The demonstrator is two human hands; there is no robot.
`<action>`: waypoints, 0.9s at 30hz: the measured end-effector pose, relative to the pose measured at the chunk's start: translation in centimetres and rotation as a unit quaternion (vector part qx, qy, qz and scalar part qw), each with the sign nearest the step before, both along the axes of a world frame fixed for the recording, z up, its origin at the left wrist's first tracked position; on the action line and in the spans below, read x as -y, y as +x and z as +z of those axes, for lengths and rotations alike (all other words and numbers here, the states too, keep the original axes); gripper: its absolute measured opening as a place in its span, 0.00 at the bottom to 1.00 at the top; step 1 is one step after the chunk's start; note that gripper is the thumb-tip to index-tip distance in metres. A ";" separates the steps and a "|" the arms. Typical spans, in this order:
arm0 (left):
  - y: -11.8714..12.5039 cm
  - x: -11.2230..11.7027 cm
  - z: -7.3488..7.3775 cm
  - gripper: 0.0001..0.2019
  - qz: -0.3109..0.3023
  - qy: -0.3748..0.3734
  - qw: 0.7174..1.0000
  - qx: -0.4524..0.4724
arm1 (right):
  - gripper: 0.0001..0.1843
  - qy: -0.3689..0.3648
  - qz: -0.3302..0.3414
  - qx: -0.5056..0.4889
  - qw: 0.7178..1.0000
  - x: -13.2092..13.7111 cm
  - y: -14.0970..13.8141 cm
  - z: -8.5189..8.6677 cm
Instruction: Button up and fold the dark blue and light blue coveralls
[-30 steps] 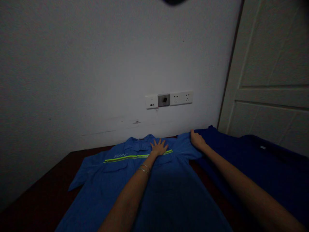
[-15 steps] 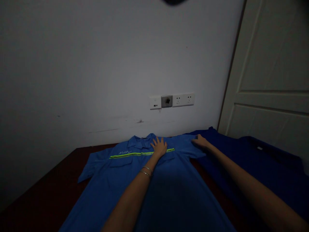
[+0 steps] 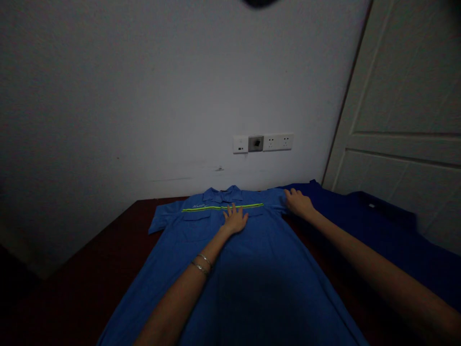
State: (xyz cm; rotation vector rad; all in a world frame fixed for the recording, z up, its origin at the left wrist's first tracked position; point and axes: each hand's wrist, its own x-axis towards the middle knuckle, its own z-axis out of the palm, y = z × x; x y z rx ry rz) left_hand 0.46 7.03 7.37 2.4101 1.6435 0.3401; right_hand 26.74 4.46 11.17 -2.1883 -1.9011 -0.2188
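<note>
A short-sleeved blue work shirt (image 3: pixel 201 230) with a yellow-green chest stripe and white lettering lies spread face up, its collar towards the wall. My left hand (image 3: pixel 235 221) rests flat on the shirt's chest at the stripe, fingers spread. At the sleeve on the right is my right hand (image 3: pixel 299 203), its fingers stretched out over the sleeve's end and partly covering it. The sleeve on the left lies out flat. The shirt's lower end runs out of the view, and its middle is in deep shadow.
A darker blue garment (image 3: pixel 338 216) lies to the right of the shirt. Both are on a dark red surface (image 3: pixel 118 240) against a pale wall (image 3: pixel 162 96) with sockets (image 3: pixel 278 142). A panelled door (image 3: pixel 406 139) stands at the right.
My left hand has slid down the chest, away from the collar. The right hand's fingers have loosened from the sleeve and spread over its end. The camera view has shifted a little.
</note>
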 end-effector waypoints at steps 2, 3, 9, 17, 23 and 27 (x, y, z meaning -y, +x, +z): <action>-3.0 1.2 0.0 0.30 -0.021 0.013 0.999 -0.030 | 0.24 -0.013 0.113 0.014 0.993 2.4 -2.0 -0.8; -4.6 1.9 0.0 0.31 -0.031 0.019 0.998 -0.044 | 0.25 -0.025 0.169 0.006 0.985 3.7 -2.8 -1.6; -14.8 6.6 -0.6 0.29 -0.065 -0.019 0.992 -0.109 | 0.37 -0.096 0.229 -0.051 0.967 10.1 -4.2 -7.0; -23.3 12.3 0.3 0.26 -0.126 -0.047 0.985 -0.106 | 0.32 -0.111 0.225 -0.050 0.967 11.4 -4.1 -6.3; -27.0 15.6 1.8 0.24 -0.105 -0.061 0.992 -0.037 | 0.28 -0.064 0.221 -0.054 0.972 16.2 -4.3 -4.7; -29.7 16.5 3.9 0.20 -0.047 -0.067 0.996 -0.048 | 0.27 -0.070 0.174 -0.126 0.974 22.1 -2.3 -4.6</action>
